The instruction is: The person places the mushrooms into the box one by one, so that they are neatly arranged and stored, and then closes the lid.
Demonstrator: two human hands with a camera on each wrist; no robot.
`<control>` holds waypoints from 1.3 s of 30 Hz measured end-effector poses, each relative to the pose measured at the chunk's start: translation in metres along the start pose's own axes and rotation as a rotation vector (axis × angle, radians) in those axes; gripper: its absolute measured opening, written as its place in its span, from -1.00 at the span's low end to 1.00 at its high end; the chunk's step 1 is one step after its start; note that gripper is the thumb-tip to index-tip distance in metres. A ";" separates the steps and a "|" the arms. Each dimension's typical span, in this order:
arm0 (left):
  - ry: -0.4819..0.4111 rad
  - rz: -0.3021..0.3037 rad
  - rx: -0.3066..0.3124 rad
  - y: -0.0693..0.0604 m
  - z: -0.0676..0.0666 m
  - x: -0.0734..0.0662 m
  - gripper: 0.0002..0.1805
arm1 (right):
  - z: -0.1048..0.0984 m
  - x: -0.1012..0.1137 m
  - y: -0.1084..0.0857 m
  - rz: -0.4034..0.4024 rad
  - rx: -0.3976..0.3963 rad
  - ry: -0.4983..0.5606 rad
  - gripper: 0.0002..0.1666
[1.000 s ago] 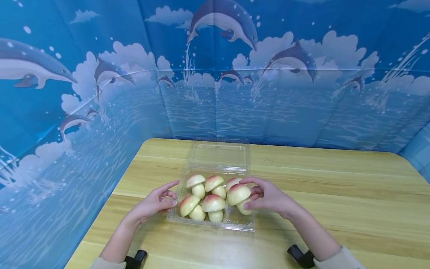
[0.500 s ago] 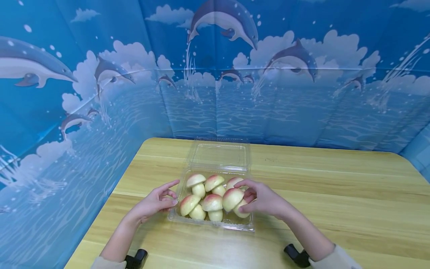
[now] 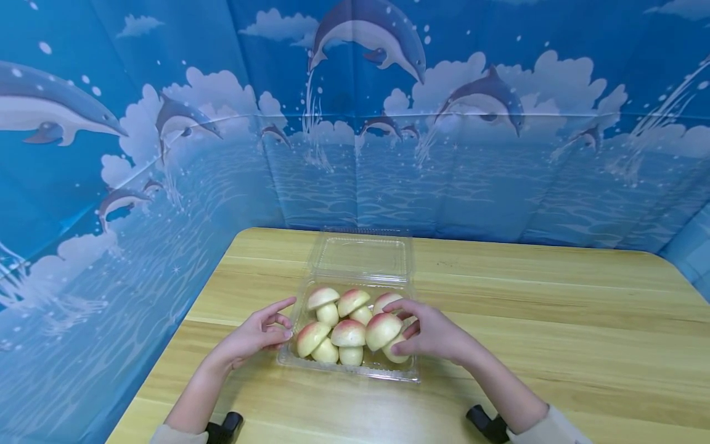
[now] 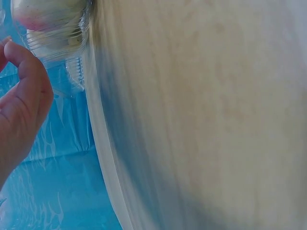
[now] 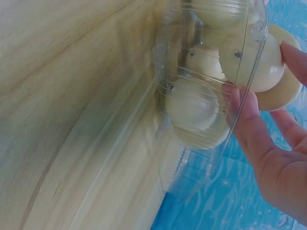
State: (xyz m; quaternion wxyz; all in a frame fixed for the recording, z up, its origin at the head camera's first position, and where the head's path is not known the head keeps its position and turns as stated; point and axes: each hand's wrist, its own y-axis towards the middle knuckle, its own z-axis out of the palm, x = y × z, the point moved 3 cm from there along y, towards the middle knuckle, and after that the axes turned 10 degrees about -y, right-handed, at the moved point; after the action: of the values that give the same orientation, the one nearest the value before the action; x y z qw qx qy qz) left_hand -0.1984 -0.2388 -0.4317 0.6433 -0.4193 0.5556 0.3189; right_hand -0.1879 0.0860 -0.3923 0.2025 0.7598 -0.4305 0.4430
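My right hand (image 3: 429, 331) pinches a cream toy mushroom (image 3: 383, 332) with a pink-blushed cap, at the front right of a clear plastic clamshell box (image 3: 383, 374). In the right wrist view, the thumb and fingers of the right hand (image 5: 276, 158) lie on opposite sides of the toy mushroom (image 5: 256, 62). Several similar mushrooms stand in two rows; the back right mushroom (image 3: 386, 301) is partly hidden by the fingers. My left hand (image 3: 256, 333) is at the box's left wall, fingers loosely bent, holding nothing. Whether it touches the wall cannot be told.
The box's clear lid (image 3: 363, 256) lies folded back toward the table's far edge. A wooden table (image 3: 527, 302) extends to the right. Behind and left hangs a blue curtain (image 3: 455, 185) printed with dolphins. Black wrist mounts (image 3: 224, 427) show below the forearms.
My right hand has moved left and slightly down with the toy mushroom, bringing it beside the front middle one, which has shifted slightly left. The left hand has stayed still.
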 end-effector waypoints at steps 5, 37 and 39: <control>-0.005 0.004 0.004 0.001 0.000 0.001 -0.19 | 0.002 0.000 0.000 -0.024 0.003 0.002 -0.32; -0.007 0.013 0.002 0.000 0.001 0.004 -0.21 | 0.005 -0.002 0.004 -0.134 -0.091 -0.274 -0.44; -0.005 0.014 0.000 -0.001 0.002 0.005 -0.21 | 0.006 -0.002 0.003 -0.132 -0.109 -0.292 -0.45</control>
State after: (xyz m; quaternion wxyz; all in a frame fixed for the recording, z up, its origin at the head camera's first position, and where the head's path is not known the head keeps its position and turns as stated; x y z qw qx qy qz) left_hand -0.1963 -0.2377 -0.4365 0.6423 -0.4148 0.5569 0.3243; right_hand -0.1876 0.0808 -0.3972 0.2071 0.8308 -0.4279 0.2896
